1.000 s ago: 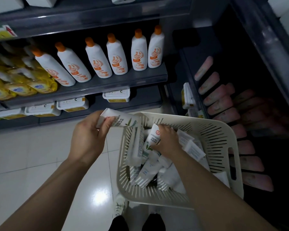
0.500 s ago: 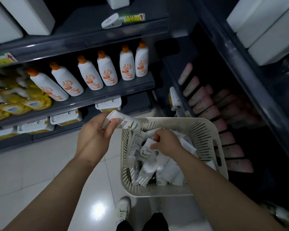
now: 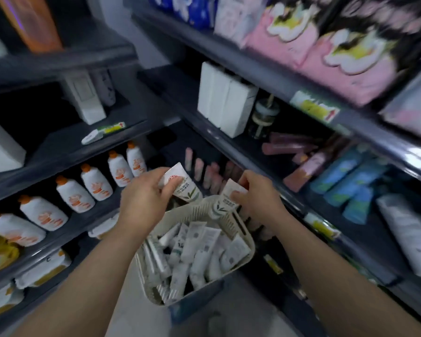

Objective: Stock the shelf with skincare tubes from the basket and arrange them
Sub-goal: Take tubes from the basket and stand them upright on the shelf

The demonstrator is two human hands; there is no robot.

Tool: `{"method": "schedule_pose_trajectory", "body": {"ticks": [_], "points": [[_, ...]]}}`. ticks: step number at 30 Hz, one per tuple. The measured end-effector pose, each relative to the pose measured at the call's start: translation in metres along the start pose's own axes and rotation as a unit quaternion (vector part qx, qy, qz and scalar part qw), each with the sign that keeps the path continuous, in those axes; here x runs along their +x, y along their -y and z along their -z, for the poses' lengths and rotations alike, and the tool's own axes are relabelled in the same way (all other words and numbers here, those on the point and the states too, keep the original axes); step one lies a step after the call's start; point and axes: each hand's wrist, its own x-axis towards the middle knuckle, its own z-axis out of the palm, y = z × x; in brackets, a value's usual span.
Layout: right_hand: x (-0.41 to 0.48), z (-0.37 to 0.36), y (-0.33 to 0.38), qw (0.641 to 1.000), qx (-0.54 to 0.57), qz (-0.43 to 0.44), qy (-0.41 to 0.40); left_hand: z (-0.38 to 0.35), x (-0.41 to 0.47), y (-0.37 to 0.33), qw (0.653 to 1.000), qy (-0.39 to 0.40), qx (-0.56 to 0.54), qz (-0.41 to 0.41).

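Note:
A cream slotted basket (image 3: 247, 251) sits below my hands, filled with several white skincare tubes (image 3: 195, 249). My left hand (image 3: 144, 200) grips a white tube with a red logo and green leaf print (image 3: 184, 184) above the basket's far rim. My right hand (image 3: 257, 195) pinches a second white tube (image 3: 225, 199) just right of it, over the basket's far corner. Behind my hands a dark shelf (image 3: 292, 200) holds a row of pink tubes (image 3: 206, 170).
White bottles with orange caps (image 3: 95, 183) line the left shelf. White boxes (image 3: 225, 103) and a small jar (image 3: 263, 117) stand on the right middle shelf, with lying pink tubes (image 3: 287, 148) and blue tubes (image 3: 345, 176). Pink packs (image 3: 336, 52) fill the top shelf.
My right hand has come up out of the basket with a tube. Both hands have risen toward the right shelves, and the view has swung up and right.

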Motion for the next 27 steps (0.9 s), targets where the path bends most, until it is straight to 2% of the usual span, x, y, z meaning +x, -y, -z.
{"method": "schedule_pose_trajectory", "body": {"ticks": [9, 16, 20, 23, 27], "points": [[-0.094, 0.161, -0.019, 0.988, -0.017, -0.015, -0.154, 0.01, 0.012, -0.158, 0.984, 0.062, 0.03, -0.164], [-0.182, 0.282, -0.054, 0.974, -0.051, -0.013, -0.219, -0.002, -0.013, -0.283, 0.948, 0.107, -0.013, -0.3], [-0.238, 0.347, -0.08, 0.961, -0.084, -0.015, -0.265, -0.026, -0.035, -0.361, 0.918, 0.096, -0.041, -0.383], [-0.272, 0.394, -0.101, 0.948, -0.095, -0.018, -0.302, -0.043, -0.054, -0.417, 0.911, 0.113, -0.056, -0.393], [-0.31, 0.455, -0.135, 0.936, -0.081, -0.026, -0.341, -0.069, -0.079, -0.49, 0.899, 0.094, -0.058, -0.424]]}}
